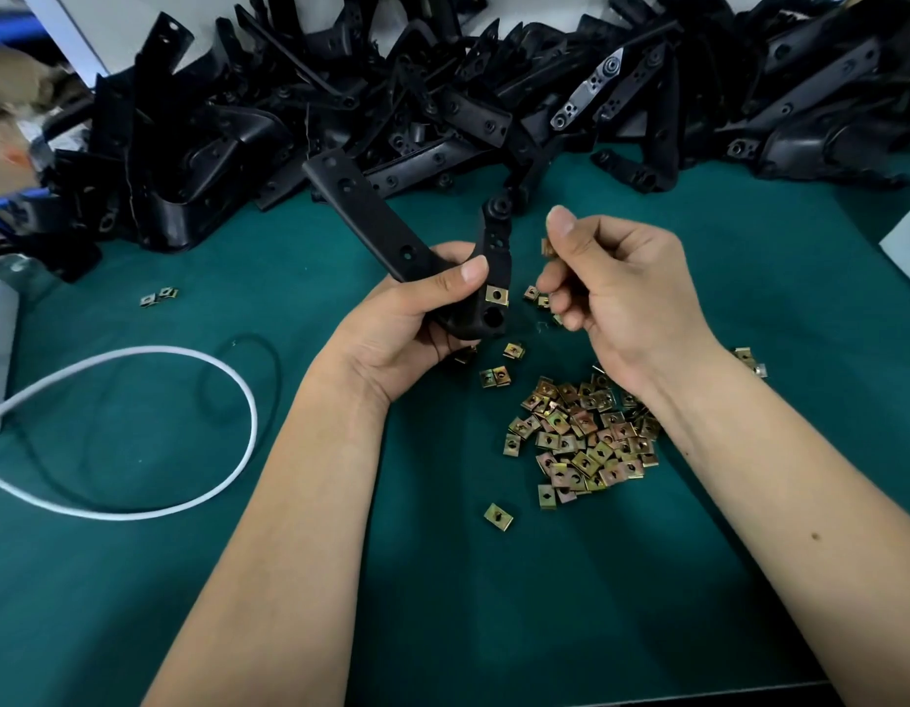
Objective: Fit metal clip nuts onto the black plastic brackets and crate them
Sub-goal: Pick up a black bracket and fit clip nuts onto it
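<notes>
The left hand (417,308) grips a black plastic V-shaped bracket (392,237) with one brass-coloured metal clip nut (497,295) fitted; the right hand (611,278) pinches another clip nut (546,247), which next needs sliding onto a bare tab.

Green table (494,620), bracket heap (443,94), clip nuts (580,436), white cable (198,359)

The bracket (392,237) looks like matt black plastic with a fine-grained face. The clip nut (497,295) fitted on it is metal with a yellowish, faintly iridescent plated sheen, like the loose clip nuts (580,436) just below it. Behind the bracket, the heaped brackets (443,94) are black plastic, some glossier. The table cover (494,604) is matt green, smooth. Left of the bracket, a white cable (203,357) looks smooth.
</notes>
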Demonstrator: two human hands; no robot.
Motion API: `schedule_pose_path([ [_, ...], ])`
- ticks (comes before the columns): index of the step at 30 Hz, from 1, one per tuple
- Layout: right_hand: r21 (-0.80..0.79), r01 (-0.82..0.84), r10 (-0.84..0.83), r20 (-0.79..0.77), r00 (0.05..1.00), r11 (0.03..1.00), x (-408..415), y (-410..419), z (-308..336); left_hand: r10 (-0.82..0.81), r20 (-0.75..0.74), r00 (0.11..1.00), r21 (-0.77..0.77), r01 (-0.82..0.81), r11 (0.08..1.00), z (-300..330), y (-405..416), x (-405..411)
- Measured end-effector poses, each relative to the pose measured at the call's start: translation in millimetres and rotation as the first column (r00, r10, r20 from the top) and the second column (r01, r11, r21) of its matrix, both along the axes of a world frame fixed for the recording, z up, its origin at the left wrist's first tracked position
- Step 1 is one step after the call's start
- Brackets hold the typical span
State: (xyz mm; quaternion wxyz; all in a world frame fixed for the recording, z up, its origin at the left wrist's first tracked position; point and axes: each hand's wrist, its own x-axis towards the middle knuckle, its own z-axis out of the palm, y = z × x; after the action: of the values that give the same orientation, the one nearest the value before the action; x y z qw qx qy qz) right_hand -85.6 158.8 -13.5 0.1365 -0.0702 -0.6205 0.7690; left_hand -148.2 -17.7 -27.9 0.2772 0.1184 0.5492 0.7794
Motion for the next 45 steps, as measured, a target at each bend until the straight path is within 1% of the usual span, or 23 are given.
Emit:
schedule_pose_path([
  [4, -0.09, -0.057, 0.061, 0.045, 0.997, 0.994, 1.9, -5.9, -1.3, -0.086, -0.061, 0.994, -0.023, 0.085, 0.996, -0.2, 1.9, 2.5],
  [7, -0.109, -0.07, 0.077, 0.06, 0.995, 0.992, 2.0, -7.8, -1.3, -0.126, -0.066, 0.99, -0.017, 0.125, 0.992, -0.1, 3.9, 3.3],
  [11, -0.124, -0.06, 0.068, 0.058, 0.996, 0.99, 2.1, -10.2, -1.8, -0.12, -0.077, 0.99, -0.032, 0.118, 0.992, -0.1, 4.6, 3.4],
  [15, -0.166, -0.041, 0.052, 0.062, 0.997, 0.985, 1.6, -12.5, -2.5, -0.081, -0.056, 0.995, -0.036, 0.079, 0.996, -1.6, 4.5, 2.0],
  [17, -0.168, -0.038, 0.05, 0.064, 0.997, 0.985, 1.5, -12.4, -2.2, -0.079, -0.05, 0.996, -0.032, 0.077, 0.997, -2.1, 4.2, 1.1],
  [20, -0.159, -0.041, 0.051, 0.059, 0.997, 0.986, 1.8, -12.1, -2.4, -0.119, -0.055, 0.991, -0.029, 0.118, 0.993, -1.4, 3.3, 0.8],
  [25, -0.172, -0.02, 0.031, 0.062, 0.998, 0.985, 1.7, -12.7, -2.2, -0.075, -0.037, 0.996, -0.034, 0.074, 0.997, -0.9, 3.9, 1.9],
  [27, -0.167, -0.021, 0.032, 0.065, 0.997, 0.986, 1.8, -12.5, -2.3, -0.083, -0.033, 0.996, -0.026, 0.082, 0.996, -1.0, 4.2, 2.6],
  [31, -0.159, -0.048, 0.063, 0.091, 0.994, 0.986, 1.7, -10.9, -1.9, -0.1, -0.029, 0.995, -0.047, 0.098, 0.994, 1.4, 4.2, 3.5],
  [35, -0.149, -0.116, 0.135, 0.124, 0.983, 0.982, 1.2, -6.9, -1.8, -0.104, -0.008, 0.995, -0.047, 0.103, 0.994, 0.7, 3.8, 3.0],
  [40, -0.13, -0.118, 0.133, 0.112, 0.985, 0.985, 2.1, -9.9, -3.2, -0.17, -0.001, 0.985, -0.075, 0.169, 0.983, 5.2, 5.1, 6.0],
  [43, -0.117, -0.115, 0.128, 0.111, 0.986, 0.987, 2.1, -9.6, -3.7, -0.149, -0.022, 0.989, -0.061, 0.147, 0.987, 6.0, 6.0, 6.6],
  [45, -0.162, -0.161, 0.179, 0.107, 0.978, 0.974, 1.9, -7.2, -2.6, -0.108, -0.037, 0.993, -0.027, 0.107, 0.994, 4.7, 7.3, 7.4],
])
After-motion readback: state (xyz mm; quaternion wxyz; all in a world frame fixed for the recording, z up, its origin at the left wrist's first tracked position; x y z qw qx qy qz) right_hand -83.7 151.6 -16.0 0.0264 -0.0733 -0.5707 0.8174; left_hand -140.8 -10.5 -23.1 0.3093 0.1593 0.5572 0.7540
